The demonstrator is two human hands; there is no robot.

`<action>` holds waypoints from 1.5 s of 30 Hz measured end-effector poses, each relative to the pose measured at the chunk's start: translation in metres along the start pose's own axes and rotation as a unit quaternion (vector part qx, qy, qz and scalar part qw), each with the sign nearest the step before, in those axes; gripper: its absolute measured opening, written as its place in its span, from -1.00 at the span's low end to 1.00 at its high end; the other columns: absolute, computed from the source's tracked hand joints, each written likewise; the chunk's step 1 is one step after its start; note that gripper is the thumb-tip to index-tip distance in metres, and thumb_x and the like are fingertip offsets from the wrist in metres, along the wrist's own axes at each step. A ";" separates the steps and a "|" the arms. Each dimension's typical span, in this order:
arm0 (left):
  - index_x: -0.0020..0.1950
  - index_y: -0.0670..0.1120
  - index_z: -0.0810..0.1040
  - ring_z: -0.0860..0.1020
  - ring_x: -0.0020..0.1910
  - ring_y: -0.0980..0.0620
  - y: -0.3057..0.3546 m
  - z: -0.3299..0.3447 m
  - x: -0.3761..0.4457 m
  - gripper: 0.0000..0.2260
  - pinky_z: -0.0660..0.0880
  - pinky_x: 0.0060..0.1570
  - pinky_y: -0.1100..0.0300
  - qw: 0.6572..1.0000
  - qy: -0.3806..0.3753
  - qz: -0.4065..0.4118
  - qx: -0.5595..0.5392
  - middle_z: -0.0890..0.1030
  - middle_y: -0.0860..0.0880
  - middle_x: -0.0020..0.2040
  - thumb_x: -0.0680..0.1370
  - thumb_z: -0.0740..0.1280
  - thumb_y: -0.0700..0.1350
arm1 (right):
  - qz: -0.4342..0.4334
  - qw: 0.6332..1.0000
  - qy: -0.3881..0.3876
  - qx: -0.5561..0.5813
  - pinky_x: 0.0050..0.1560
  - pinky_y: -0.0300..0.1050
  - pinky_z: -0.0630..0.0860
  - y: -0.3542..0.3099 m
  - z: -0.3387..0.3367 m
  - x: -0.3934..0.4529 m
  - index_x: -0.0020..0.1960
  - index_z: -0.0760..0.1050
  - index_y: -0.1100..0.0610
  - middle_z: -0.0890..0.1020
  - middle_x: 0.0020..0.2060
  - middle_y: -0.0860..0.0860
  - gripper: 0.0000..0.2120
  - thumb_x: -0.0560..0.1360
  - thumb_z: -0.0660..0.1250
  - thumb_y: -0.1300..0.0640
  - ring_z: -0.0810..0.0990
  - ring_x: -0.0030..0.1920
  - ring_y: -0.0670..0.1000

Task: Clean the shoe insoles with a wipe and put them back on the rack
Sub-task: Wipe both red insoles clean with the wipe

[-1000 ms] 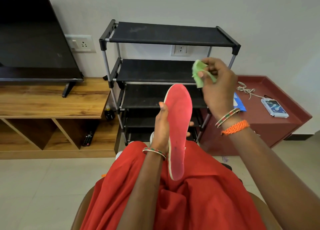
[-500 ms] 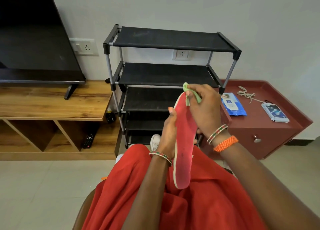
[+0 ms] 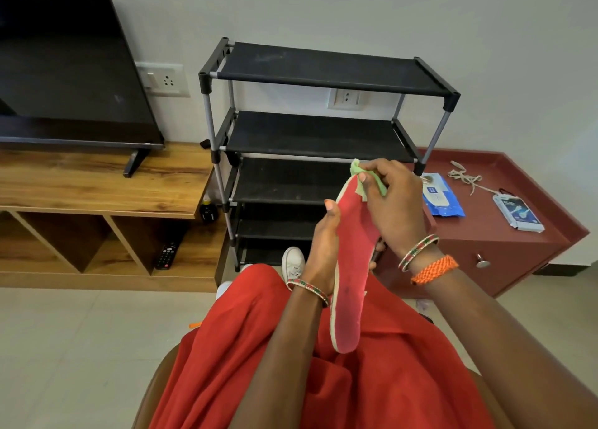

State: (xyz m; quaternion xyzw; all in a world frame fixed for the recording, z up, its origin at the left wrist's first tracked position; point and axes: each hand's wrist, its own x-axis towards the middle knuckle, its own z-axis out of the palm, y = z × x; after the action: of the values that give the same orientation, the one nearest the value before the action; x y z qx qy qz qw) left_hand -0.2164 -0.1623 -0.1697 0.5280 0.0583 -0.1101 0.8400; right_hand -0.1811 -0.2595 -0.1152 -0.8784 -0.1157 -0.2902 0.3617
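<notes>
A red insole [image 3: 351,260] with a pale edge stands nearly upright over my lap, toe end up. My left hand [image 3: 323,247] grips its left edge around the middle, thumb along the rim. Against the toe end, my right hand [image 3: 393,208] pinches a crumpled green wipe [image 3: 362,178]. Behind them stands the black shoe rack [image 3: 320,137] with several bare shelves. Its lower shelves are partly hidden by my hands.
A blue wipes pack [image 3: 441,199], a tangled lace [image 3: 464,176] and a small packet [image 3: 517,213] lie on the maroon cabinet [image 3: 517,244] at right. A white shoe [image 3: 293,262] sits on the floor by the rack. A wooden TV unit [image 3: 97,182] with a remote [image 3: 166,255] stands left.
My right hand came down from above the insole and brought the green wipe onto its toe end. The left hand kept its hold on the insole.
</notes>
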 end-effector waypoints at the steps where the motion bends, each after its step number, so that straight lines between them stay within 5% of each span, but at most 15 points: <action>1: 0.31 -0.18 0.47 0.61 -0.32 0.03 0.001 -0.002 -0.001 -0.30 0.54 -0.32 0.18 1.000 0.000 -0.009 -0.021 0.62 -0.15 -0.11 0.50 0.02 0.36 | -0.011 1.000 -0.007 -0.008 -0.14 -0.55 0.32 0.000 0.000 -0.002 0.05 0.58 0.16 0.59 -0.10 0.01 -0.87 0.52 0.31 0.21 0.49 -0.09 -0.13; 6: 0.28 -0.27 0.43 0.52 -0.52 0.04 0.004 -0.015 0.001 -0.29 0.46 -0.51 0.23 0.997 0.010 -0.020 -0.079 0.57 -0.06 -0.42 0.54 -0.04 0.32 | -0.009 0.990 -0.092 -0.105 -0.21 -0.13 0.51 -0.001 -0.006 -0.025 -0.04 0.54 0.08 0.52 -0.18 -0.04 -0.91 0.53 0.26 0.18 0.54 -0.20 -0.04; 10: 0.27 -0.23 0.47 0.52 -0.53 -0.01 0.004 -0.018 0.004 -0.27 0.46 -0.52 0.23 0.997 0.026 -0.034 -0.070 0.59 -0.19 -0.31 0.52 -0.05 0.36 | 0.076 0.973 -0.182 -0.120 -0.39 -0.23 0.29 -0.006 -0.025 -0.011 -0.16 0.54 0.03 0.53 -0.33 -0.08 -0.89 0.50 0.28 0.18 0.48 -0.32 -0.09; 15: 0.33 -0.17 0.45 0.59 -0.45 -0.03 0.006 -0.016 0.005 -0.29 0.50 -0.49 0.19 0.997 0.008 -0.026 -0.069 0.62 -0.25 -0.14 0.52 -0.06 0.35 | 0.027 0.996 -0.059 -0.063 -0.27 -0.32 0.29 -0.017 -0.027 0.010 -0.06 0.57 0.11 0.56 -0.20 -0.07 -0.91 0.51 0.29 0.20 0.47 -0.21 -0.11; 19: 0.30 -0.13 0.48 0.62 -0.32 -0.02 0.002 -0.015 0.004 -0.33 0.54 -0.33 0.13 0.998 -0.007 -0.012 -0.060 0.64 -0.15 -0.11 0.52 -0.03 0.34 | -0.019 0.994 -0.088 -0.069 -0.14 -0.12 0.49 -0.016 -0.006 -0.003 -0.03 0.54 0.11 0.58 -0.14 -0.04 -0.92 0.50 0.30 0.17 0.54 -0.11 -0.04; 25: 0.21 -0.14 0.51 0.60 -0.39 0.03 0.002 -0.027 0.008 -0.37 0.53 -0.38 0.17 0.999 0.021 0.002 -0.030 0.63 -0.04 -0.33 0.53 -0.02 0.32 | 0.008 0.979 -0.129 -0.160 -0.40 -0.23 0.33 -0.015 -0.004 -0.015 -0.13 0.53 0.14 0.58 -0.26 0.00 -0.90 0.49 0.24 0.21 0.52 -0.26 -0.02; 30: 0.24 -0.07 0.53 0.58 0.12 -0.16 0.001 -0.009 0.003 -0.31 0.44 0.22 -0.15 1.000 -0.014 0.000 0.012 0.63 -0.16 0.11 0.36 0.08 0.38 | -0.005 0.995 -0.038 -0.096 -0.21 -0.20 0.43 -0.013 -0.001 -0.001 -0.10 0.47 0.15 0.57 -0.18 0.02 -0.94 0.53 0.24 0.21 0.52 -0.15 -0.02; 33: 0.25 -0.05 0.53 0.59 0.04 -0.13 0.000 -0.008 0.002 -0.32 0.47 0.13 -0.08 1.000 -0.020 -0.001 -0.009 0.60 -0.20 0.17 0.37 0.09 0.39 | 0.000 0.997 -0.048 -0.052 -0.25 -0.30 0.43 -0.010 -0.003 0.000 -0.05 0.46 0.12 0.57 -0.16 -0.02 -0.97 0.54 0.26 0.17 0.52 -0.17 -0.08; 36: 0.31 -0.09 0.49 0.60 -0.09 -0.07 0.002 -0.015 0.006 -0.26 0.48 0.07 -0.03 0.999 -0.008 0.001 -0.037 0.63 -0.14 0.05 0.36 0.08 0.40 | 0.013 0.992 -0.094 -0.078 -0.37 -0.16 0.45 -0.009 -0.009 -0.010 -0.12 0.45 0.10 0.58 -0.26 -0.03 -0.96 0.52 0.26 0.16 0.54 -0.29 -0.05; 40: 0.34 -0.06 0.47 0.60 0.01 -0.09 -0.001 -0.010 0.004 -0.26 0.47 0.14 -0.08 1.000 -0.024 -0.004 -0.003 0.63 -0.14 0.09 0.35 0.08 0.40 | 0.031 0.984 -0.098 -0.145 -0.46 -0.21 0.28 -0.012 -0.012 -0.007 -0.14 0.41 0.12 0.53 -0.34 0.00 -0.94 0.52 0.22 0.19 0.50 -0.34 0.00; 45: 0.32 -0.08 0.48 0.57 0.04 -0.06 -0.005 -0.005 0.005 -0.30 0.46 0.12 -0.03 0.999 -0.044 -0.014 0.005 0.63 -0.09 0.08 0.39 0.08 0.36 | 0.007 0.997 -0.066 -0.049 -0.42 -0.23 0.40 -0.015 -0.013 0.001 -0.04 0.40 0.14 0.53 -0.28 -0.02 -0.97 0.56 0.21 0.18 0.52 -0.30 -0.07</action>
State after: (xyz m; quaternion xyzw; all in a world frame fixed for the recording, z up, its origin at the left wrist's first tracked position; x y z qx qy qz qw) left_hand -0.2128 -0.1607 -0.1772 0.5260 0.0276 -0.1453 0.8375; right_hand -0.1918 -0.2584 -0.0982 -0.9130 -0.1192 -0.2343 0.3119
